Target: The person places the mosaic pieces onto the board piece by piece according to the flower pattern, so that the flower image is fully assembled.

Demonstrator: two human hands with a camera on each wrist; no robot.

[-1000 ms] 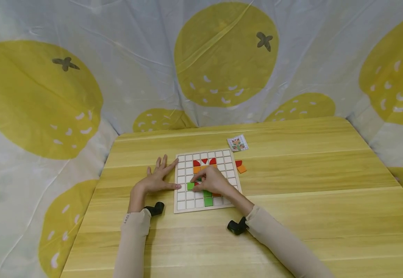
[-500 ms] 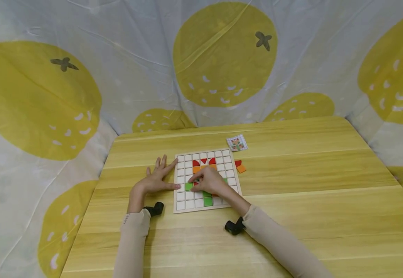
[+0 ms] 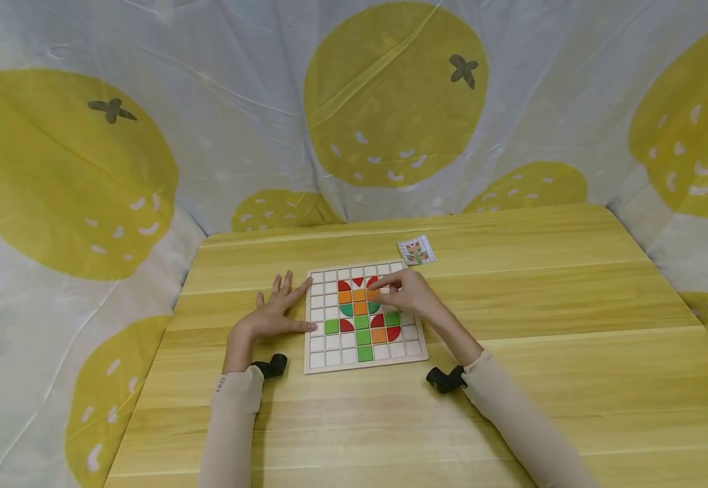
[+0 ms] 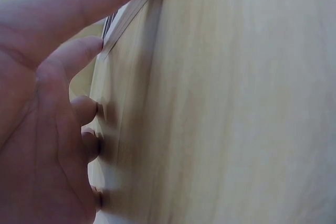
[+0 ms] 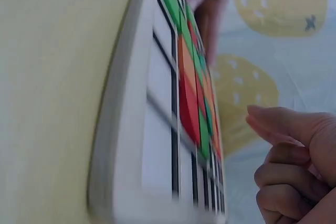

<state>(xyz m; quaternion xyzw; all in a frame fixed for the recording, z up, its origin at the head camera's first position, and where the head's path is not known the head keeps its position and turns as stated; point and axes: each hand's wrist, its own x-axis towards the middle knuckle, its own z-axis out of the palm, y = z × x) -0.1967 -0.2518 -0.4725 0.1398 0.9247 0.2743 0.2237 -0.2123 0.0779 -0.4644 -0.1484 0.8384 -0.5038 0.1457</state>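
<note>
A white grid board (image 3: 333, 342) lies on the table, bearing a pattern of red, orange and green flat tiles. My left hand (image 3: 274, 317) is spread beside its left edge, thumb and index fingertip touching the frame. Over the upper right part of the board hovers my right hand (image 3: 411, 293), thumb and index pointing left near the orange tiles (image 3: 359, 295). In the right wrist view no tile shows at those two fingertips, and the other fingers are bent. A light green tile (image 3: 332, 327) sits left of a red quarter-round tile (image 3: 346, 325).
Behind the board's right corner lies a small printed card (image 3: 417, 250) with a coloured pattern on a grid. Black wrist cameras (image 3: 446, 379) hang under both sleeves. Lemon-printed cloth (image 3: 396, 95) rises behind the wooden table (image 3: 543, 285).
My right hand has left the light green tile at the board's left and moved right and back. It now covers where loose red and orange pieces lay. The left hand stays put.
</note>
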